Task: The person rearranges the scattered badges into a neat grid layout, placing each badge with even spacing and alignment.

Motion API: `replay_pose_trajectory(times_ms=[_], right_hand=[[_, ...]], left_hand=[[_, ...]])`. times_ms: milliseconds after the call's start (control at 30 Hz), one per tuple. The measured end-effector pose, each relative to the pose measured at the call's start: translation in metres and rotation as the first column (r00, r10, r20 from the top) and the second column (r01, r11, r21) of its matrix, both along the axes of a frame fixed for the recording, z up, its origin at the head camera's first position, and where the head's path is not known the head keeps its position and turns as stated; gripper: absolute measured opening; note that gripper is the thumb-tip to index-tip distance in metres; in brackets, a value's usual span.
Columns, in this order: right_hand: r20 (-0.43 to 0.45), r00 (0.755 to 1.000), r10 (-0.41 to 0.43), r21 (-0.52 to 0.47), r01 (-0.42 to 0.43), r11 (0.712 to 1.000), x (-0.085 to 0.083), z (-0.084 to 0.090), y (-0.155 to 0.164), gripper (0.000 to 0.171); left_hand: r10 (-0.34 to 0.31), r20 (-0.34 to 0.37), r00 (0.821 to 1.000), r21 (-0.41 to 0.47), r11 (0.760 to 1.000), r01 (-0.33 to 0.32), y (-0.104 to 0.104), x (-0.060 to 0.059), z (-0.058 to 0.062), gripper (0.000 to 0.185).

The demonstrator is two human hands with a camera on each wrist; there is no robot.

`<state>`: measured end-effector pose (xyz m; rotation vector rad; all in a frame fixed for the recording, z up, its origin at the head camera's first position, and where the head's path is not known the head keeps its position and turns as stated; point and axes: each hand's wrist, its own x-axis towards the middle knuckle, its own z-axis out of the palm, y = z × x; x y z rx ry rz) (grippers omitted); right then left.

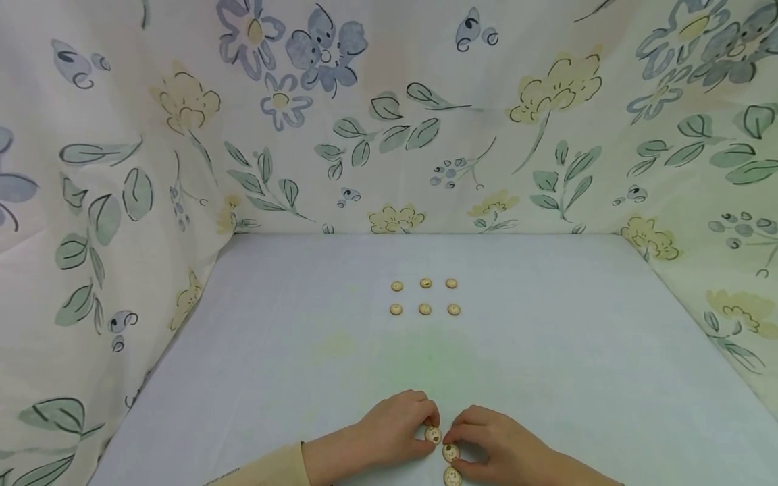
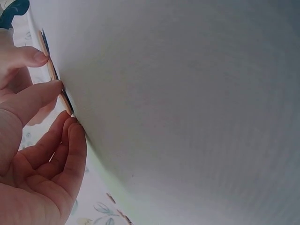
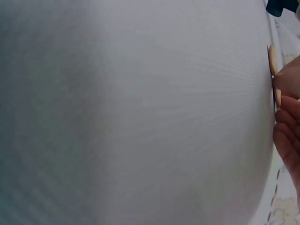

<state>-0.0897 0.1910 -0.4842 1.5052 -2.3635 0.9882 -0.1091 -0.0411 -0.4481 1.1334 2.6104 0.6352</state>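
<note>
Near the front of the table, my left hand (image 1: 401,426) pinches a small round wooden disc (image 1: 433,435) with dark marks on its face, between thumb and fingertips. Just to the right and slightly nearer, my right hand (image 1: 501,442) pinches a second wooden disc (image 1: 450,452) at its edge. A third disc (image 1: 452,476) lies directly below that one, right at its rim, by the right thumb. From the left wrist, the left hand (image 2: 47,171) shows curled fingers and thumb at the table surface, with discs seen edge-on. The right wrist view catches only part of the right hand (image 3: 289,86).
Farther back on the white table (image 1: 292,324), several similar wooden discs lie flat in two rows, among them a back-row disc (image 1: 426,283) and a front-row disc (image 1: 425,309). Flower-printed cloth (image 1: 389,155) hangs behind the table and along both sides.
</note>
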Motion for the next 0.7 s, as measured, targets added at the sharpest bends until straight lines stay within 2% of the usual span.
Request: replay_pose_trajectory(times_ms=[133,300,433,567,700], right_hand=[[-0.031,0.999,0.011,0.006,-0.011,1.0,0.0,0.001,0.0,0.025],[0.004,1.0,0.011,-0.006,-0.011,1.0,-0.001,0.002,0.0,0.025],[0.059,0.998,-0.028,0.007,0.027,1.0,-0.002,0.005,0.001,0.024],[0.093,0.99,-0.105,0.023,0.103,0.994,-0.012,0.009,0.005,0.022],[0.137,0.967,-0.216,0.043,0.212,0.976,-0.033,0.01,0.011,0.02]], left_hand=[[0.001,0.001,1.0,0.003,1.0,-0.001,0.0,0.0,0.0,0.018],[0.004,0.012,1.0,0.002,1.0,-0.004,0.0,-0.001,0.0,0.017],[0.005,0.021,1.0,0.004,1.0,-0.005,0.0,-0.001,0.001,0.017],[0.005,0.009,1.0,-0.003,1.0,-0.005,0.002,-0.001,0.001,0.016],[0.011,-0.007,1.0,-0.017,1.0,-0.011,0.004,-0.001,0.001,0.016]])
